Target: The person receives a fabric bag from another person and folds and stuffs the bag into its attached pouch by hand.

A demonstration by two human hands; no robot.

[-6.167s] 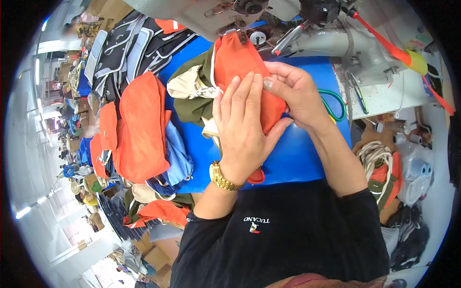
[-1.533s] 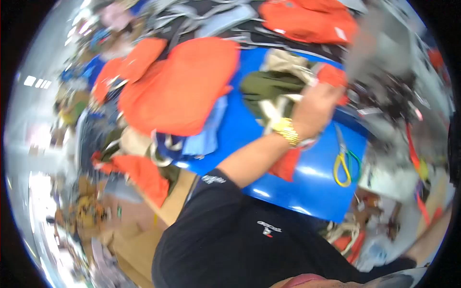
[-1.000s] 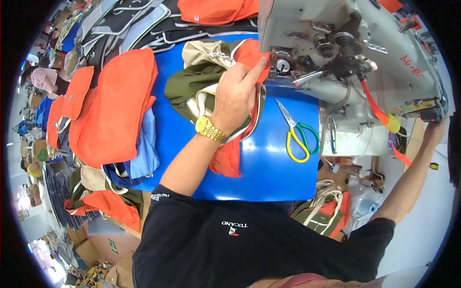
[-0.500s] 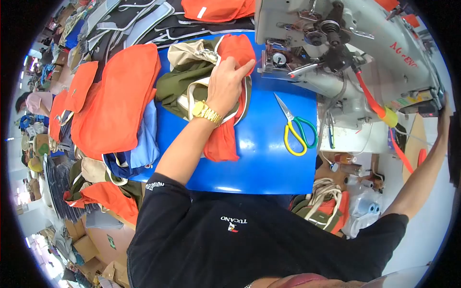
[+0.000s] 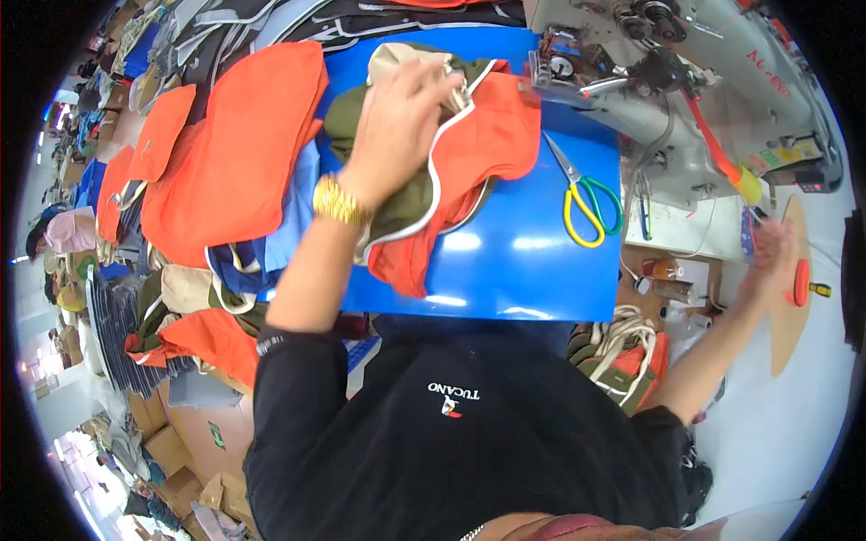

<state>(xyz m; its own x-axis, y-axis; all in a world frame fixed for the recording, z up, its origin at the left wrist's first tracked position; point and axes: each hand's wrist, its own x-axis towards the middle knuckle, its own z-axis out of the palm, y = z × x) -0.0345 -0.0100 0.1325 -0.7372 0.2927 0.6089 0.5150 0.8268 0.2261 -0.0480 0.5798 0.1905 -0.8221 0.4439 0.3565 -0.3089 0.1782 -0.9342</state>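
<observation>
A sewn fabric piece [image 5: 492,126] of orange, olive green and beige cloth with white edging lies bunched on the blue tabletop [image 5: 541,284]. My left hand [image 5: 397,126], with a gold watch at the wrist, is on its beige and green part. The fingers bend over the cloth beside a gathered edge, and the fingertips are partly hidden. Right of the cloth lie scissors [image 5: 582,198] with one yellow and one green handle. Out to the right, my right hand [image 5: 771,257] is in the air near the machine's end, smeared by motion, so its fingers cannot be made out.
A grey sewing machine [image 5: 704,126] stands at the upper right. Large orange panels [image 5: 239,144] and blue cloth pile up on the left. Strapped green and orange pieces [image 5: 622,356] sit below the table's right side. Black panels with grey edging [image 5: 361,22] lie at the back.
My right hand has come down and inward from the machine's far end. My left hand has shifted left onto the beige part, and the orange cloth lies more spread out. The view has shifted.
</observation>
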